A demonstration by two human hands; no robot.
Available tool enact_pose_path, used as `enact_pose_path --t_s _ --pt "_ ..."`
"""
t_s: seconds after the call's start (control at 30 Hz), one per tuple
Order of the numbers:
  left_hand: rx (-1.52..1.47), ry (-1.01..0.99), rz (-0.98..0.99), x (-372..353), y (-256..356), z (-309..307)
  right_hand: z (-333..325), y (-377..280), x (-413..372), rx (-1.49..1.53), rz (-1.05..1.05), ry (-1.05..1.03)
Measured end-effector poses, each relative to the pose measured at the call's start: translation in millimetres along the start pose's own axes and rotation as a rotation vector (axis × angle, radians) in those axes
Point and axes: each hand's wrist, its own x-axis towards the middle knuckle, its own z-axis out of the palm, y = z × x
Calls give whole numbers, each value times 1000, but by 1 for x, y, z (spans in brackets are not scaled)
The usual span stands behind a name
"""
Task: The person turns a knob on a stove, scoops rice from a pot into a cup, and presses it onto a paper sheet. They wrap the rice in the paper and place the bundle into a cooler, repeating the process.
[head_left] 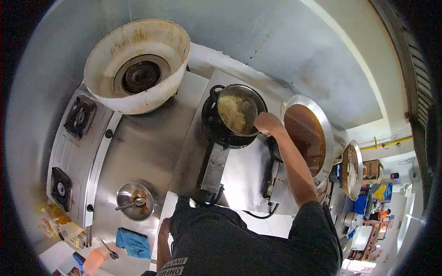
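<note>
My right hand (268, 123) reaches out to a steel pot (239, 115) on a dark burner and grips the handle of a ladle (249, 110) that sits inside the pot. Pale yellow food fills the pot. My left hand (163, 228) hangs low by the front edge of the steel counter (147, 152), next to my dark shirt. It holds nothing that I can see, and its fingers are partly hidden.
A wide wok of brown liquid (306, 133) stands just right of the pot. A big white burner ring (138, 64) is at the back left, a two-burner gas stove (76, 138) at the far left. Near me lie a small steel bowl with a spoon (133, 202) and a blue cloth (133, 242).
</note>
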Motion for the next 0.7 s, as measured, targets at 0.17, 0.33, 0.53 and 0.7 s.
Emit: enact_pose_path --t_s 0.17,0.33,0.53,0.7 --pt "467 96 119 17 174 83 -5 -15 14 1133 339 -7" --pt "528 -114 14 54 198 121 19 -25 35 1674 322 105" --pt "589 -115 -48 84 166 135 19 -14 0 1626 196 124" --pt "585 -271 -73 109 160 135 4 -12 -29 1474 256 185"
